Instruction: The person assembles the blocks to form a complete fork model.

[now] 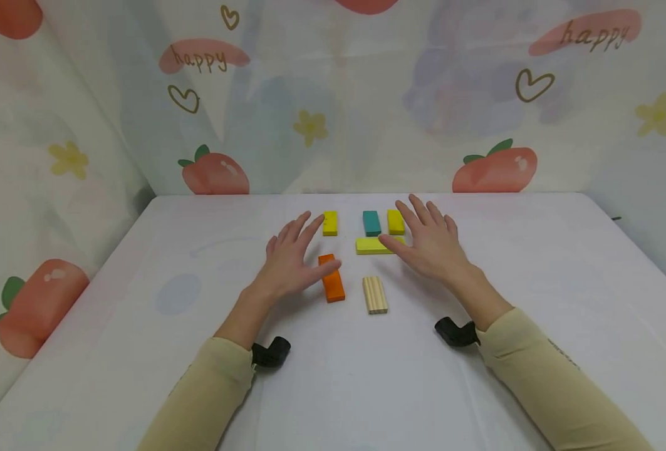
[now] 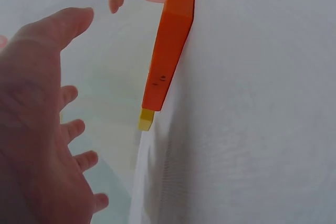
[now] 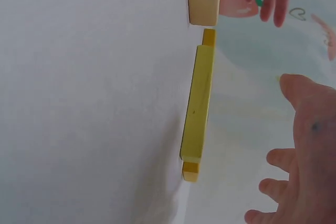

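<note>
My left hand [image 1: 289, 262] hovers with spread fingers above the table, its thumb overlapping an orange block [image 1: 334, 289] in the head view. The right hand [image 1: 431, 245] is spread as well, over the right side of the blocks, its thumb crossing a lying yellow-green block [image 1: 369, 246]. Behind that block are a teal block [image 1: 371, 223] and a yellow block [image 1: 395, 222]. Another yellow block [image 1: 330, 223] sits by the left fingertips. Closest to me lies a ridged, plain wooden block [image 1: 374, 295]. Both hands hold nothing.
A white cloth covers the table [image 1: 355, 388]. At its back edge hangs a printed curtain [image 1: 355, 88] with fruit, hearts and flowers, which continues along the left side. Black wrist mounts [image 1: 272, 352] stick out inward from both sleeves.
</note>
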A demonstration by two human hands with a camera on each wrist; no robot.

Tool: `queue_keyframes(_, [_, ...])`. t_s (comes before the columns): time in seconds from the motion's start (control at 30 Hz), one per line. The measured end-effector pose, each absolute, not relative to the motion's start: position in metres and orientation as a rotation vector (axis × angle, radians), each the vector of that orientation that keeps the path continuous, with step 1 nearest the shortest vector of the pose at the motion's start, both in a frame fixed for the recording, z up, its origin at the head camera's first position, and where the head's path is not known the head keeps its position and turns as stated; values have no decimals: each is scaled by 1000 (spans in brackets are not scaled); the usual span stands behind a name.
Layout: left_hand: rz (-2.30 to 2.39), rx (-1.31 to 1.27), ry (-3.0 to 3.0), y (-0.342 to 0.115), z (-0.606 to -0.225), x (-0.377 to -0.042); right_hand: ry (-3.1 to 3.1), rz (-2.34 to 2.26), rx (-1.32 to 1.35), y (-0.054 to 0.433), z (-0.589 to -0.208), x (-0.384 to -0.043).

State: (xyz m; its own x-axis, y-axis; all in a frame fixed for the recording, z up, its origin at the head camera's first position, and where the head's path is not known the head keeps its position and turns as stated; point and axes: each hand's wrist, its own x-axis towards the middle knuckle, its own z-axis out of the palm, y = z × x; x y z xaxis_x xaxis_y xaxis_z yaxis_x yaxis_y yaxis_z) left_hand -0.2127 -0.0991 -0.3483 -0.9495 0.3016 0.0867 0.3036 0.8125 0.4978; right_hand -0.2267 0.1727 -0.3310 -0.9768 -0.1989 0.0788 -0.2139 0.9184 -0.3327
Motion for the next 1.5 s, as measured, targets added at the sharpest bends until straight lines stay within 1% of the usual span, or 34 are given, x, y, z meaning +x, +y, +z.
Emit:
queue_keyframes(0.13, [-895,-588,-2966,-101,-353,-214,-3008,569,368,173,-334,-227])
queue_keyframes(0.4, [-960,-682,-2957,-108,-362,-214,-2929,698,473,177,-346,-232])
queue_keyframes(0.83, [-946,-868,-2916,-114,-372,-213,-2899,877,494,184,-357,-237])
queue_keyframes(1.5, [-877,-892,-2955,-115,-373,-211,-2962,915,526,189,-363,-240])
